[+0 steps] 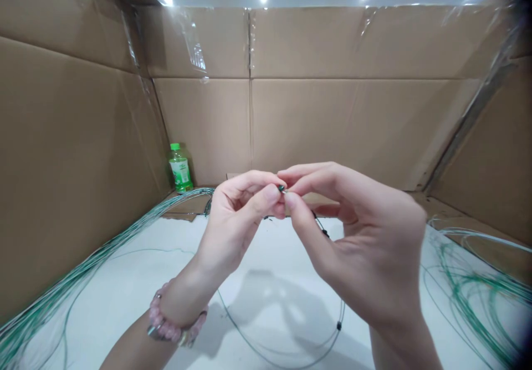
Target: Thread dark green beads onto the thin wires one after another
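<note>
My left hand [239, 215] and my right hand [357, 231] meet at mid-frame above a white table [124, 298]. Both pinch with thumb and forefinger around a tiny dark green bead or clip [281, 188] on a thin green wire [286, 353]. The wire hangs from my fingers in a loop down to the table, and a small dark piece [339, 325] sits on it below my right hand. A pink bead bracelet [172, 325] is on my left wrist.
Cardboard walls [332, 109] with clear tape enclose the table on three sides. A green bottle [180, 168] stands in the back left corner. Bundles of green wire [75, 281] run along the left wall, and more wire coils [469, 281] lie at the right.
</note>
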